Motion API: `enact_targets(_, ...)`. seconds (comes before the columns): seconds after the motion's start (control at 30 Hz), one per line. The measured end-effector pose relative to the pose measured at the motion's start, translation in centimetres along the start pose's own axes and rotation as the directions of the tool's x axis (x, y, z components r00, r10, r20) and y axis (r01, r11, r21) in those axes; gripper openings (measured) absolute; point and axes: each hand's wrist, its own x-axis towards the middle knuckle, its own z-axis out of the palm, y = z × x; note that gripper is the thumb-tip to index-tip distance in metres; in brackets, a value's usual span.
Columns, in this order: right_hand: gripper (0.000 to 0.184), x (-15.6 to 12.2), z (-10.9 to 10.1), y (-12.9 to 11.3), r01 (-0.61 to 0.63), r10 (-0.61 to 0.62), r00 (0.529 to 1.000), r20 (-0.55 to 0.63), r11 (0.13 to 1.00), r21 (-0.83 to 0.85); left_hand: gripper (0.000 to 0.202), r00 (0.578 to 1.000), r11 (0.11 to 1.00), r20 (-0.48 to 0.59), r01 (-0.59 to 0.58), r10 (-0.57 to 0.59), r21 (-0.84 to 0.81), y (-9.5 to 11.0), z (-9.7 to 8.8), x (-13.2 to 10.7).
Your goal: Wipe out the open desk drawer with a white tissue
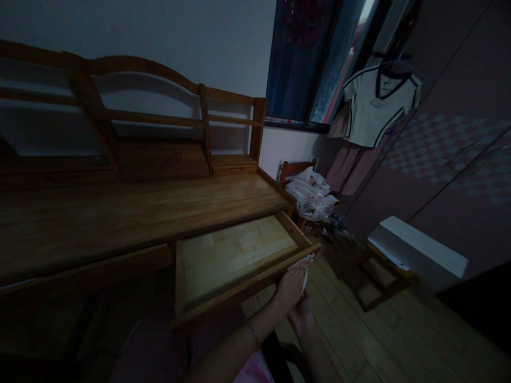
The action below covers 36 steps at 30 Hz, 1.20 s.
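Note:
A wooden drawer (239, 255) is pulled out from the desk, and only its bare bottom shows inside. My left hand (293, 283), with a thin bracelet at the wrist, presses a white cloth (306, 261) to the outer front panel near the drawer's right corner. Its fingers are closed over the cloth. Just below and touching or very close to it is my right hand (302, 315). Its fingers are mostly hidden behind the left hand and the cloth, so its grip does not show.
The wooden desk (151, 205) carries a shelf unit (159, 119) along the wall. Beyond its right end, white plastic bags (309, 191) lie on a chair (297, 167). A white box-shaped object (419, 244) rests on a wooden stool (375, 306) at right. Clothes (375, 106) hang by the window.

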Motion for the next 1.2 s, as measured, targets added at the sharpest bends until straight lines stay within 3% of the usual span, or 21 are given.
enact_targets(0.13,0.033,-0.1,0.0,-0.1,-0.069,0.08,0.989,-0.123,0.994,0.088,0.059,1.0,0.996,-0.025,0.003,-0.001,0.09,-0.4,-0.3,-1.6)
enact_targets(0.43,0.046,-0.3,-0.1,-0.1,-0.268,0.249,0.96,0.13,0.951,0.155,0.053,0.991,0.994,-0.129,-0.013,0.027,0.111,-3.3,-2.5,-6.8)
enact_targets(0.63,0.047,-0.1,-0.3,-0.2,-0.283,0.262,0.956,0.131,0.941,0.185,0.059,0.996,1.0,-0.089,0.019,-0.019,0.005,-5.1,-3.4,-11.0)
enact_targets(0.8,0.041,-0.5,0.2,-0.4,-0.32,0.319,0.946,0.049,0.908,0.271,0.063,1.0,0.995,-0.012,0.013,-0.014,-0.095,-5.7,-6.7,-14.4)
enact_targets(0.97,0.048,-0.9,0.7,-0.5,-0.332,0.354,0.935,-0.026,0.898,0.288,0.059,0.987,0.987,-0.161,-0.037,0.012,-0.154,-5.9,-12.0,-16.1)
enact_targets(1.03,0.049,-0.7,0.4,-0.3,-0.317,0.34,0.94,-0.038,0.908,0.273,0.055,0.97,0.989,-0.241,-0.036,0.0,-0.144,-6.4,-13.4,-17.0)
enact_targets(1.1,0.053,-0.5,-0.1,-0.2,-0.288,0.313,0.948,-0.055,0.921,0.263,0.052,0.961,0.992,-0.274,0.002,-0.035,-0.123,-7.1,-13.7,-18.5)
enact_targets(1.2,0.056,0.0,-0.9,0.1,-0.264,0.288,0.956,-0.06,0.931,0.253,0.056,0.946,0.98,-0.279,0.128,-0.167,-0.15,-8.4,-12.4,-21.6)
